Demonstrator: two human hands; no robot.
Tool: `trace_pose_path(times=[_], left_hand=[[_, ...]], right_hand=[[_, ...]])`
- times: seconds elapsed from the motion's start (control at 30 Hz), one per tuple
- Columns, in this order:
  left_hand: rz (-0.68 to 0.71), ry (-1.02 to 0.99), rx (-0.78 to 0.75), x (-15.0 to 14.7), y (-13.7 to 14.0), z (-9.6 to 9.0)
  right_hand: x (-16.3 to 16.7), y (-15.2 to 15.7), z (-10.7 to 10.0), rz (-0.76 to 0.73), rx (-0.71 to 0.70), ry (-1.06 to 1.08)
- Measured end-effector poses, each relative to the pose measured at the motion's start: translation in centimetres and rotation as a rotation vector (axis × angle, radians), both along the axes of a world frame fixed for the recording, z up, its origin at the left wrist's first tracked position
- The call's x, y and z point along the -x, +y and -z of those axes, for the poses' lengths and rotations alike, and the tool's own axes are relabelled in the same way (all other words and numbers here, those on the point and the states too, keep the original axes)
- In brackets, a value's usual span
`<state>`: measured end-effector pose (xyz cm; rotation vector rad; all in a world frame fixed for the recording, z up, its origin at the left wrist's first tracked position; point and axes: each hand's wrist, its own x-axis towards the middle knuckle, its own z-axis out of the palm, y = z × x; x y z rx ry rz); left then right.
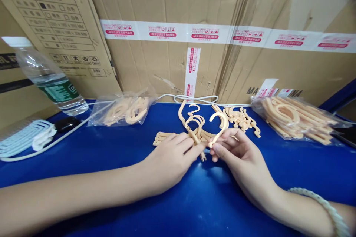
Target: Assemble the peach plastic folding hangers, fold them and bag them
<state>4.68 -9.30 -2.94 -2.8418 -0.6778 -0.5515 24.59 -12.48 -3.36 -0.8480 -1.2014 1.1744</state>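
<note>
My right hand (236, 152) pinches a beige plastic hanger hook (224, 127) near its lower end, with the curve pointing up. Closed around a slim beige hanger arm (191, 133), my left hand (174, 157) rests just left of it. The hook's lower end is close to the hanger arm; whether they touch I cannot tell. Behind my hands lie more hanger arms (161, 137), partly covered by my left fingers, and loose hooks (196, 118). A heap of small curved beige pieces (240, 118) sits beyond my right hand.
Clear bags of hanger parts lie at left (125, 109) and right (297, 118) on the blue table (178, 207). A water bottle (52, 77), a light-blue hairbrush (25, 139) and a white cable (69, 133) are on the left. Cardboard boxes (167, 0) stand behind.
</note>
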Motion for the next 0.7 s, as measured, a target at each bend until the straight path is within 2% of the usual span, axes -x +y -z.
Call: trace_pose_path(times=[0.17,0.33,0.4,0.47,0.7], left_hand=[[-0.017,0.071,-0.089,0.2,1.2,-0.4],[-0.023,-0.065,-0.227,1.5,1.4,-1.5],[-0.049,-0.142,-0.223,2.1,1.5,-2.1],[-0.063,-0.23,-0.136,2.5,1.7,-2.6],[-0.137,-0.527,0.319,1.9,1.6,-3.4]], right_hand=[[0.1,0.2,-0.1,0.018,0.097,0.0],[0.0,0.0,-0.1,0.008,0.115,0.011],[0.0,0.0,0.0,-0.013,0.111,0.027],[-0.1,0.0,0.1,-0.029,0.115,0.043],[-0.2,0.2,0.0,-0.038,0.119,0.051]])
